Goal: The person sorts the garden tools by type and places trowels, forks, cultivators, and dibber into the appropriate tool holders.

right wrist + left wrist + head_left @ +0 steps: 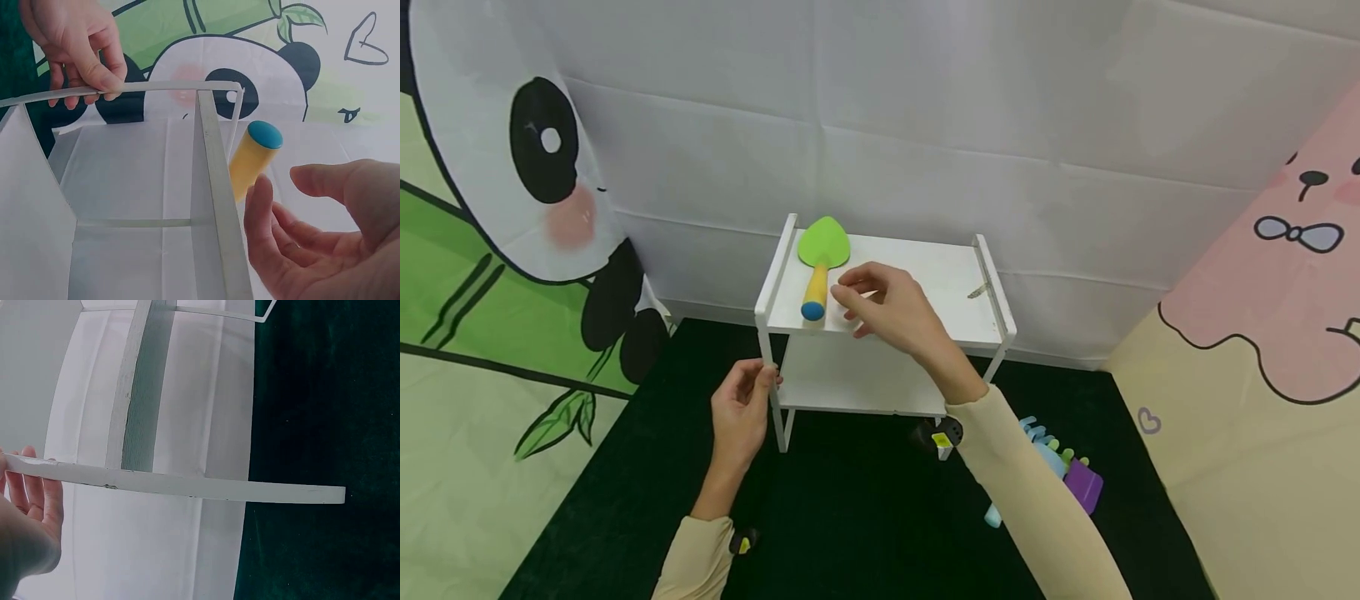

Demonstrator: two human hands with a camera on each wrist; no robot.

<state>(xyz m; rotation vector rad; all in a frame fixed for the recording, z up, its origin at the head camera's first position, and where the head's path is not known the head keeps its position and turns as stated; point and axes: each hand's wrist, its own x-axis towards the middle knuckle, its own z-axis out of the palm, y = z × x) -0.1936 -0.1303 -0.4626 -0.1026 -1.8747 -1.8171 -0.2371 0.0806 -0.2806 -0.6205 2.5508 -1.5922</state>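
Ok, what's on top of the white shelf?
A toy shovel lies near the left end, handle toward the front; a small mark shows near the right end. The toy shovel hides the surface beneath it, and the right grip hides part of the middle in the head view.

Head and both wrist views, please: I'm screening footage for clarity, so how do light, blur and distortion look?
Head view: soft light, no harsh glare on the white shelf, floor very dark; left wrist view: the wall curving at its edge, perhaps lens distortion; right wrist view: right hand and trowel handle free of obvious motion blur.
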